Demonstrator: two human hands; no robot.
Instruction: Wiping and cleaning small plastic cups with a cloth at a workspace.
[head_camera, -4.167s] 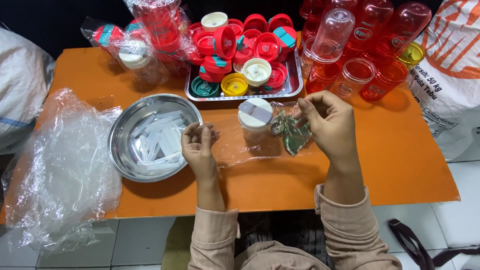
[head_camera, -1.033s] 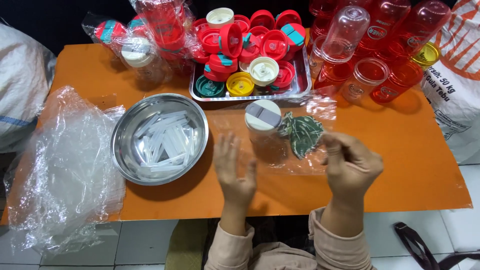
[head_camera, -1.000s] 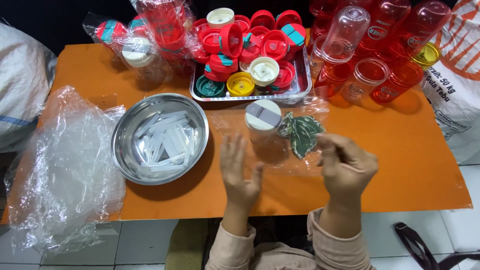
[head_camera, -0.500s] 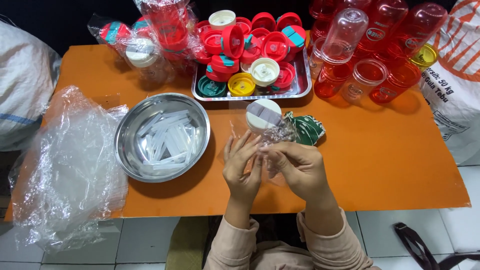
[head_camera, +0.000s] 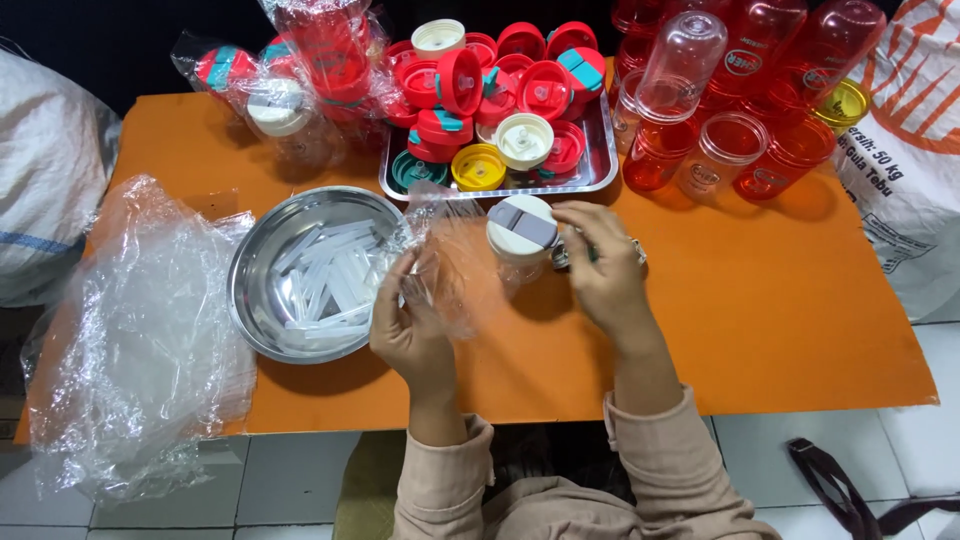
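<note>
Over the orange table (head_camera: 780, 310), the left hand (head_camera: 410, 325) pinches a clear plastic bag (head_camera: 450, 265), thin, limp and slippery, best held at its open edge. The right hand (head_camera: 605, 270) grips a light, rigid white-lidded bottle (head_camera: 520, 235) by its side.

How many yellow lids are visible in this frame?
2. One yellow lid lies at the front of the steel tray, beside a green one. The other yellow lid sits among the red bottles at the table's far right. More may be hidden under the piled red lids.
</note>
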